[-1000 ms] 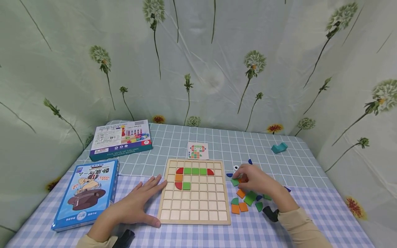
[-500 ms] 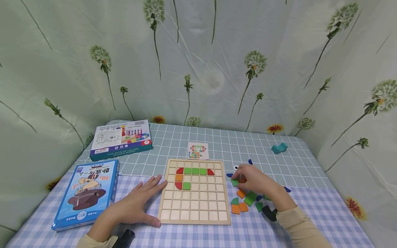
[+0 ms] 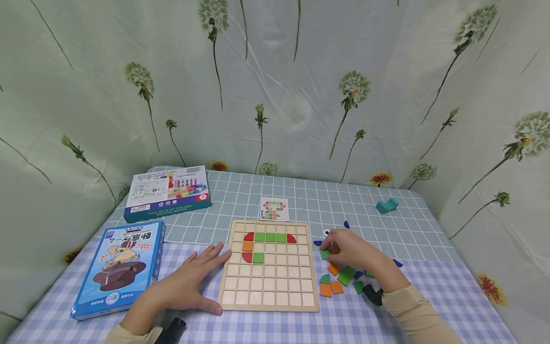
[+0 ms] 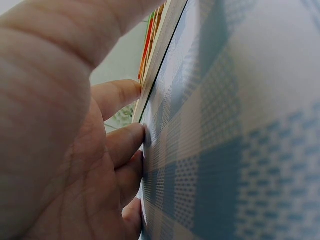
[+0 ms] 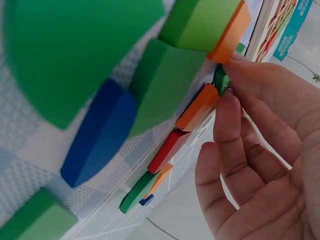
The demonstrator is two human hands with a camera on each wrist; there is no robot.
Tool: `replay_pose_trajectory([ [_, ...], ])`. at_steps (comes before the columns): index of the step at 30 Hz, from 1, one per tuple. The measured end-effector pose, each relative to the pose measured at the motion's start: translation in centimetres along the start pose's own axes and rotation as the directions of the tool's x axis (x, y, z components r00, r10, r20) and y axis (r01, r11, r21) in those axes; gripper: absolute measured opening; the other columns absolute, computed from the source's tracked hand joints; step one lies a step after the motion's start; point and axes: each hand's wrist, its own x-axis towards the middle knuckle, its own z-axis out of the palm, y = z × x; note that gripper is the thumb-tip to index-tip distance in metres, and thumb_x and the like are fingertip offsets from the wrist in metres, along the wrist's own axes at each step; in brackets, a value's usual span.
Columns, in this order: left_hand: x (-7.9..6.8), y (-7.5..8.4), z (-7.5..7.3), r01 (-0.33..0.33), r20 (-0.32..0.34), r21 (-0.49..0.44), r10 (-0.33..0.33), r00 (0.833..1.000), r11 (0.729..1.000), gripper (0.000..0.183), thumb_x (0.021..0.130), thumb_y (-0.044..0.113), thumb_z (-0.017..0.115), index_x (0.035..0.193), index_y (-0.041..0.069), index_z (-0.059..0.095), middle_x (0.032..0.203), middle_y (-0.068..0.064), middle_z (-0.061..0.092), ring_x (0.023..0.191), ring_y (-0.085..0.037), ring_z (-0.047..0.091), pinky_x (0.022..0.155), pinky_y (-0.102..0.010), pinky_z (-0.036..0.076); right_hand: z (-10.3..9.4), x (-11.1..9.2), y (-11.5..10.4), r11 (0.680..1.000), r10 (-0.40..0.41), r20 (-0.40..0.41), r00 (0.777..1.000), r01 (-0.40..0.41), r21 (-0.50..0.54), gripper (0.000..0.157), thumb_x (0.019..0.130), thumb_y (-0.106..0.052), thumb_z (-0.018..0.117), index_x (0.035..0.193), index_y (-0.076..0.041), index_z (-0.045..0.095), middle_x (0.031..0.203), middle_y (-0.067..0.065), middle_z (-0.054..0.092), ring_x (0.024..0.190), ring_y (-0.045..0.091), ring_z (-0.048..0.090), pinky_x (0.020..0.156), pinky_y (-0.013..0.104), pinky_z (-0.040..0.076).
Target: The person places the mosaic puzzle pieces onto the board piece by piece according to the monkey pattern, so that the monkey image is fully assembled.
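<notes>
My left hand (image 3: 189, 282) lies with fingers spread on the checked cloth, the index fingertip and thumb at the left edge of the wooden grid board (image 3: 270, 308). Red, green and orange tiles, including a green tile (image 3: 258, 258), sit in the board's upper left squares. To the board's right, my right hand (image 3: 353, 248) reaches into a pile of loose pieces. Its thumb and fingers pinch a small green tile (image 5: 221, 80), partly hidden by the fingertips. Beside it are an orange tile (image 5: 199, 107) and a red tile (image 5: 169, 151).
A pattern card (image 3: 274, 209) lies just behind the board. At the left are a blue game box (image 3: 122, 267) and a beaded-boxes carton (image 3: 169, 191). A teal curved block (image 3: 387, 205) sits at the back right. Orange squares (image 3: 326, 290) lie near the board's right edge.
</notes>
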Motion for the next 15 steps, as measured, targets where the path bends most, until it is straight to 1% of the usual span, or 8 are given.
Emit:
replay_pose_trajectory([
  [6, -0.01, 0.11, 0.06, 0.018, 0.006, -0.008, -0.018, 1.0, 1.0, 0.125, 0.069, 0.068, 0.092, 0.17, 0.022, 0.035, 0.18, -0.016, 0.022, 0.166, -0.049, 0.017, 0.127, -0.08, 0.008, -0.04, 0.01, -0.07, 1.0, -0.022, -0.004, 1.0, 0.022, -0.001, 0.017, 0.09, -0.011, 0.087, 0.107, -0.013, 0.083, 0.093, -0.004, 0.065, 0.081, 0.011, 0.056, 0.068, 0.021, 0.053],
  [12, -0.05, 0.09, 0.0, 0.005, 0.002, -0.001, -0.005, 1.0, 1.0, 0.125, 0.069, 0.068, 0.092, 0.17, 0.021, 0.035, 0.18, -0.017, 0.022, 0.165, -0.05, 0.018, 0.127, -0.08, 0.009, -0.21, 0.16, -0.37, 0.998, -0.046, -0.004, 0.999, 0.046, 0.039, 0.019, 0.09, -0.012, 0.086, 0.108, -0.013, 0.08, 0.098, -0.004, 0.069, 0.082, 0.011, 0.058, 0.071, 0.02, 0.056],
  [15, -0.07, 0.11, -0.05, -0.003, 0.0, 0.002, 0.003, 1.0, 1.0, 0.125, 0.069, 0.069, 0.091, 0.17, 0.02, 0.035, 0.18, -0.017, 0.022, 0.165, -0.05, 0.018, 0.127, -0.081, 0.01, -0.3, 0.34, -0.63, 0.996, -0.067, -0.011, 0.998, 0.068, 0.051, 0.019, 0.09, -0.012, 0.085, 0.109, -0.012, 0.079, 0.097, -0.005, 0.07, 0.08, 0.011, 0.059, 0.07, 0.021, 0.055],
])
